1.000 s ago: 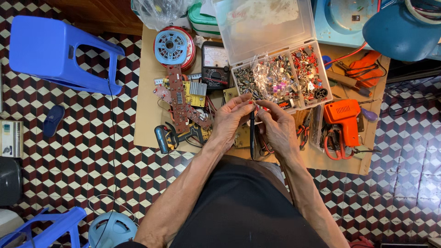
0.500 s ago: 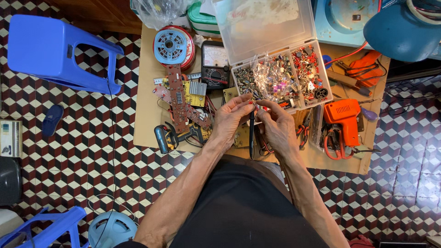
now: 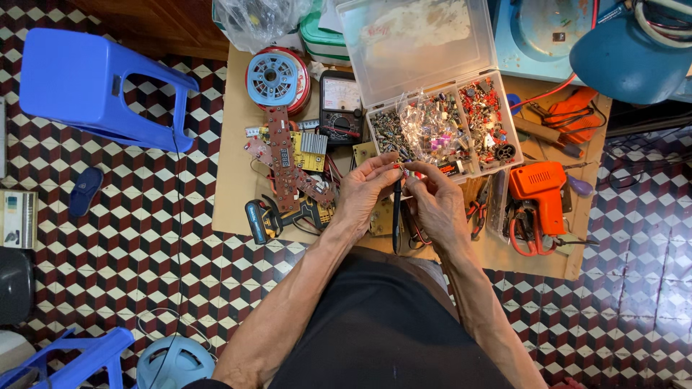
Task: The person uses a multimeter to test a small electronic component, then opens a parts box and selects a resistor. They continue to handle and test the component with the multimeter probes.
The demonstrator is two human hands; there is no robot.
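My left hand point(image 3: 366, 193) and my right hand point(image 3: 434, 202) meet over the low wooden board point(image 3: 238, 180), fingertips pinched together on a tiny electronic part point(image 3: 402, 170) that is too small to make out. A black pen-like tool point(image 3: 396, 216) stands between the hands, below the pinch. Just beyond the fingers lies an open clear compartment box point(image 3: 441, 130) full of small components, lid raised. Brown circuit boards point(image 3: 285, 162) lie left of my left hand.
A meter point(image 3: 340, 108), a red-and-blue motor coil point(image 3: 278, 78), an orange drill-shaped tool point(image 3: 537, 193), orange pliers point(image 3: 573, 112) and a black-and-yellow tool point(image 3: 263, 218) crowd the board. A blue plastic stool point(image 3: 94, 86) stands on the checkered floor at left; a blue fan base point(image 3: 173, 360) below.
Both hands stay pinched together on the small part; the fingers have shifted only slightly. Nothing else has moved.
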